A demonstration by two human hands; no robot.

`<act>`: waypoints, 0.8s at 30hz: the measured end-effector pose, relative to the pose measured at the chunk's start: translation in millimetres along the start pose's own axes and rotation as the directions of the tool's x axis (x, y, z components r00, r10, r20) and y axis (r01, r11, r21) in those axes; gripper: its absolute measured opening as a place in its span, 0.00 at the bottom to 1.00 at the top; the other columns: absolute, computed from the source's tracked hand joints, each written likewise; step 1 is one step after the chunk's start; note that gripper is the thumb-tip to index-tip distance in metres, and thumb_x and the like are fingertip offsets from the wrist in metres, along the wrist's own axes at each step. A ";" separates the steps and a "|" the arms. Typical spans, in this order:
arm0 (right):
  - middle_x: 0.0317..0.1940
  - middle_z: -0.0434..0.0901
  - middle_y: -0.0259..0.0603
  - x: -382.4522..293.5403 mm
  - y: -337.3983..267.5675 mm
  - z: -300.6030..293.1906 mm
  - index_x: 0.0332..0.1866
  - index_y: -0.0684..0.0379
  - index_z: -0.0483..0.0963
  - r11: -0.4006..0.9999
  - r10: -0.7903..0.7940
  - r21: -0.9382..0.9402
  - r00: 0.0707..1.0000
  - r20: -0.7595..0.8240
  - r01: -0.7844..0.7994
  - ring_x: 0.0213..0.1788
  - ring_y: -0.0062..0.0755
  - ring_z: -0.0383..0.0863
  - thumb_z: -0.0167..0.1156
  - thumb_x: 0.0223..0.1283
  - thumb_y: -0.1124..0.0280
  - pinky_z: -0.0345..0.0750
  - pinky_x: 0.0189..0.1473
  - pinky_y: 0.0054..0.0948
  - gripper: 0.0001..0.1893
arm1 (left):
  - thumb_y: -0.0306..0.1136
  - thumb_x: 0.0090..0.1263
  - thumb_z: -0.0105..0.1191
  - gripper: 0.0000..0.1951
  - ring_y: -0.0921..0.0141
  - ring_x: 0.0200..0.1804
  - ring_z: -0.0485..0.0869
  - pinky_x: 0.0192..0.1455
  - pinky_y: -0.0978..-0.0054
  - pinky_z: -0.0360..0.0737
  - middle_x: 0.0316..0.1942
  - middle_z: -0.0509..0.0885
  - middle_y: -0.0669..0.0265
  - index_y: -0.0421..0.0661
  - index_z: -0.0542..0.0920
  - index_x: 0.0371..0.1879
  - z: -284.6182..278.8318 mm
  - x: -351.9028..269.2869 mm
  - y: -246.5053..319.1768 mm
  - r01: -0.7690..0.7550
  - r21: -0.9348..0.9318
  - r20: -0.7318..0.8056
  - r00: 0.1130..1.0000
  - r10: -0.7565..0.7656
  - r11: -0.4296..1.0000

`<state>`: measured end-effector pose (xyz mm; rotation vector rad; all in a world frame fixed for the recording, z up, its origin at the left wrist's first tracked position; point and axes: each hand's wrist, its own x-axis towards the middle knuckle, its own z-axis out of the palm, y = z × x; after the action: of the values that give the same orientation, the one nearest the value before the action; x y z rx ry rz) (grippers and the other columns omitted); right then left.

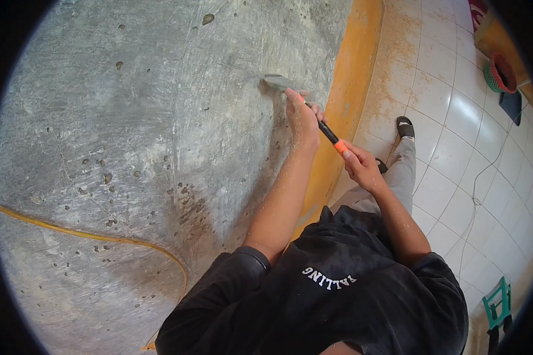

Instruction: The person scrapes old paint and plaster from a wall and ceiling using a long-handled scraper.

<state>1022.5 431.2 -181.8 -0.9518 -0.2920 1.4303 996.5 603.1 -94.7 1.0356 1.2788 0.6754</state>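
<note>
A long-handled scraper [326, 131] with a black and orange grip is held in both my hands. My left hand [303, 116] wraps the handle close behind the metal blade [279, 81], its skin dusted with pale flakes. Farther back, my right hand [363, 164] grips the handle's orange end. The blade's edge meets the bare grey wall [222, 115], which is scratched and pitted with small dark holes. Along the wall's base, beside my hands, runs a band of orange-yellow paint [353, 57].
Paint flakes [388, 66] litter the white tiled floor [444, 168] along the wall. A yellow hose or cable [93, 237] crosses the left side. To the right are a green-and-red basket [499, 73], a dark dustpan-like object [511, 106], a thin cable [476, 200] and a green plastic stool [498, 304].
</note>
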 end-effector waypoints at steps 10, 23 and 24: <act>0.19 0.58 0.19 -1.3 -3.5 -0.5 0.69 0.55 0.70 0.999 0.028 0.035 1.000 0.012 -0.029 0.18 0.10 0.57 0.51 0.76 0.60 0.55 0.20 0.17 0.21 | 0.61 0.79 0.29 0.27 0.74 0.17 0.66 0.22 0.73 0.71 0.18 0.66 0.71 0.47 0.67 0.43 3.0 2.1 -1.1 0.006 0.001 -0.011 1.000 -0.006 1.000; 0.19 0.58 0.18 14.0 8.4 -15.0 0.68 0.56 0.70 1.000 0.022 0.003 1.000 0.000 -0.022 0.18 0.08 0.56 0.51 0.76 0.60 0.54 0.20 0.16 0.21 | 0.62 0.78 0.29 0.27 0.75 0.16 0.66 0.22 0.73 0.71 0.16 0.64 0.72 0.47 0.68 0.42 7.8 18.2 -20.9 0.000 0.004 -0.003 1.000 0.000 1.000; 0.19 0.58 0.18 16.4 9.8 -17.1 0.68 0.56 0.70 1.000 0.021 0.005 1.000 0.002 -0.021 0.18 0.08 0.56 0.51 0.76 0.60 0.54 0.20 0.16 0.21 | 0.62 0.78 0.29 0.27 0.76 0.16 0.66 0.22 0.74 0.71 0.17 0.64 0.72 0.47 0.68 0.42 11.3 19.7 -19.0 -0.018 -0.008 0.007 1.000 0.018 1.000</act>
<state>1030.3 438.5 -205.1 -0.9520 -0.2801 1.4509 1008.9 609.7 -120.8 1.0434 1.2615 0.6891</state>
